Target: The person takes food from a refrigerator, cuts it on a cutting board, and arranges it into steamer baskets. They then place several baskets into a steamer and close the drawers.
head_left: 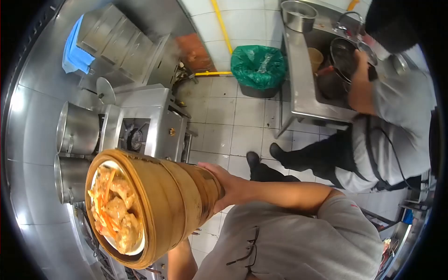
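A stack of round bamboo steamers point(170, 193) is tilted toward the camera. In the top one sits a white dish point(141, 245) holding sauced, lumpy food point(119, 210) with orange strips, perhaps carrot. My right hand point(225, 186) grips the far, lower end of the stack, its thumb along the side. On the near side my left forearm point(181, 262) reaches behind the stack. The steamers hide my left hand and its fingers, so its hold cannot be made out.
A stove burner point(135, 138) and large metal pots point(78, 128) stand left. A green-lined bin point(258, 67) is on the tiled floor point(214, 135) ahead. At right, a co-worker point(396, 126) handles a dark pan point(344, 58) at a steel sink point(298, 93).
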{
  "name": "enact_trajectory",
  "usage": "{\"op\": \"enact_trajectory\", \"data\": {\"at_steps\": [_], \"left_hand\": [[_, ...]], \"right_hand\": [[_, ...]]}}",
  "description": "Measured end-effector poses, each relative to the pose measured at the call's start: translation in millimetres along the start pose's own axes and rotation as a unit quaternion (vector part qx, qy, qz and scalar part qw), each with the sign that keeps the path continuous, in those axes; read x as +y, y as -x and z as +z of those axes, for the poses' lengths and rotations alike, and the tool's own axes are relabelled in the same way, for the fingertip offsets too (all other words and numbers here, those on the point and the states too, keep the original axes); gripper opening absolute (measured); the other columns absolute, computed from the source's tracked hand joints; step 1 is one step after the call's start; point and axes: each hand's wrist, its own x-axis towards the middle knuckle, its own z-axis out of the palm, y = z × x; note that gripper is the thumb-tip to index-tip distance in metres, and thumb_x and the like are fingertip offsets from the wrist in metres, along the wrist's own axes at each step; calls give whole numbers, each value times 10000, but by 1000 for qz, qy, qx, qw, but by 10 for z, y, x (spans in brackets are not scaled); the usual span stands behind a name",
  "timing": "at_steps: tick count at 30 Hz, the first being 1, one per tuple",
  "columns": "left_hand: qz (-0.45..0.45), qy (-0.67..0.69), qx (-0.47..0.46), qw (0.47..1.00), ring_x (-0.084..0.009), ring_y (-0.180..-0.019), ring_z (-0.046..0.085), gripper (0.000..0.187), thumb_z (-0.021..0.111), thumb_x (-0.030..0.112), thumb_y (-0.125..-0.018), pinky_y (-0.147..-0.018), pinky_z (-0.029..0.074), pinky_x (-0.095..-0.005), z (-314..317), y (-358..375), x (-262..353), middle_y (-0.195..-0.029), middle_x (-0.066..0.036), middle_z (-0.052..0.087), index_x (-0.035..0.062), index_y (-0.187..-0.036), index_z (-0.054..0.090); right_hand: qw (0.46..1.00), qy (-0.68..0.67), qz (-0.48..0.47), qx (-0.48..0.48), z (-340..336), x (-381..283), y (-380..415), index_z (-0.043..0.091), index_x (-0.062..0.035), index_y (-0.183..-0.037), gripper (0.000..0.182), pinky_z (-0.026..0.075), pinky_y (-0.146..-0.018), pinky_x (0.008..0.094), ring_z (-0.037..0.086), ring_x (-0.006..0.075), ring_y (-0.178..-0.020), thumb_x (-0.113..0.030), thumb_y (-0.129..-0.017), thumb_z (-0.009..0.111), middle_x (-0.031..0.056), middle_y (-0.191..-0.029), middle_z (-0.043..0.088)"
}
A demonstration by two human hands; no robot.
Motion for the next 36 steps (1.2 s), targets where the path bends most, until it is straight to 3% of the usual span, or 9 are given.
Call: {"op": "enact_trajectory", "data": {"at_steps": [2, 4, 11, 13, 19, 25, 31, 34, 36], "left_hand": [[0, 8, 14, 1000, -305, -1300, 642, 669, 575, 541, -1051, -1028, 576, -503, -63, -264, 132, -1486, -167, 610, 86, -1537, 509], [13, 17, 31, 999, -306, -1305, 638, 674, 571, 546, -1051, -1032, 572, -507, -78, -491, 142, -1490, -166, 607, 88, -1541, 505], [34, 44, 76, 996, -310, -1321, 626, 690, 557, 565, -1053, -1049, 557, -523, 42, -1457, 696, -1504, -162, 596, 96, -1554, 490], [35, 48, 88, 994, -311, -1326, 623, 694, 553, 570, -1053, -1054, 552, -527, 71, -1715, 825, -1509, -160, 593, 98, -1557, 485], [47, 82, 107, 990, -313, -1341, 612, 708, 542, 587, -1055, -1068, 540, -541, 120, -2547, 1222, -1521, -157, 584, 105, -1568, 473], [53, 113, 111, 986, -316, -1355, 602, 721, 530, 603, -1056, -1082, 527, -554, -76, -3482, 1622, -1534, -154, 575, 111, -1579, 460], [49, 133, 103, 985, -319, -1370, 591, 735, 519, 619, -1058, -1097, 514, -568, -264, -4458, 2081, -1546, -150, 566, 118, -1591, 447], [46, 136, 100, 985, -321, -1377, 586, 742, 513, 627, -1058, -1104, 507, -574, -266, -4839, 2277, -1552, -148, 561, 121, -1596, 441], [47, 132, 90, 986, -322, -1382, 582, 746, 509, 632, -1059, -1109, 503, -579, -247, -5112, 2401, -1557, -147, 558, 123, -1600, 436]], "right_hand": [[1000, 10, -7, -21, -30, 135, -437, 35, -63, -1703, 1472, 207, -1309, 455, 190, 321, -1594, -493, -683, 1005, 164, -1687, 183], [997, -44, -65, -16, -177, 354, -715, 127, -53, -1697, 1471, 168, -1289, 562, 195, 463, -1558, -717, -654, 923, 258, -1645, 263], [990, 11, -82, -112, -905, 307, -2276, 132, -50, -1695, 1477, 180, -1290, 549, 208, 457, -1555, -695, -640, 940, 262, -1639, 273], [984, 73, -58, -149, -1117, 253, -2649, 90, -12, -1690, 1501, 207, -1299, 492, 203, 388, -1584, -659, -647, 954, 245, -1672, 229], [980, 41, -62, -185, -1594, 361, -3817, 138, -44, -1696, 1438, 206, -1296, 499, 233, 410, -1558, -616, -663, 961, 236, -1633, 285], [975, 7, -43, -217, -1999, 672, -4986, 120, -53, -1703, 1476, 179, -1313, 497, 199, 382, -1584, -632, -641, 965, 222, -1675, 248], [959, 43, -58, -275, -2366, 984, -6138, 111, -110, -1712, 1457, 201, -1309, 491, 206, 377, -1589, -469, -631, 1020, 192, -1690, 243], [951, -19, -19, -308, -2389, 1035, -6618, 107, -82, -1705, 1485, 210, -1305, 435, 224, 251, -1585, -368, -600, 1057, 123, -1699, 280], [942, 14, -18, -336, -2412, 991, -6922, 96, -74, -1705, 1468, 218, -1309, 441, 238, 279, -1587, -283, -601, 1042, 138, -1698, 283]]}}
